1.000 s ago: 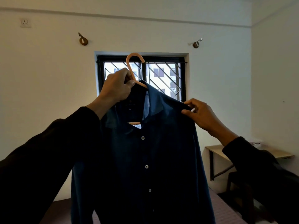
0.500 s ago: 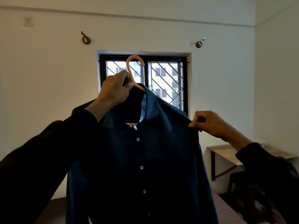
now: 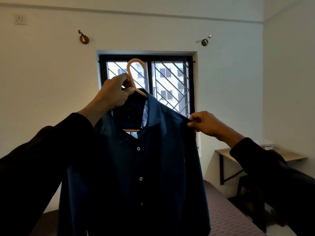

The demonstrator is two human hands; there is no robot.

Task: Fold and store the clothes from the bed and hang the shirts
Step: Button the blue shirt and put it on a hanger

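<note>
A dark blue button-up shirt (image 3: 153,167) hangs buttoned on a peach plastic hanger (image 3: 132,72), held up in front of the window. My left hand (image 3: 114,94) grips the hanger's neck just below the hook. At the shirt's right shoulder seam, my right hand (image 3: 204,123) pinches the fabric. The hanger's lower bar shows inside the open collar. The shirt's lower part runs out of frame.
A barred window (image 3: 170,86) lies behind the shirt. Two wall hooks (image 3: 83,38) (image 3: 205,41) sit above it. The bed (image 3: 226,215) with a striped cover lies below right. A small desk (image 3: 228,155) stands against the right wall, a dark chair beside it.
My right hand slid down from the shoulder tip and now pinches the shoulder seam lower and further right. The shirt sits straighter on the hanger. My left hand kept its grip.
</note>
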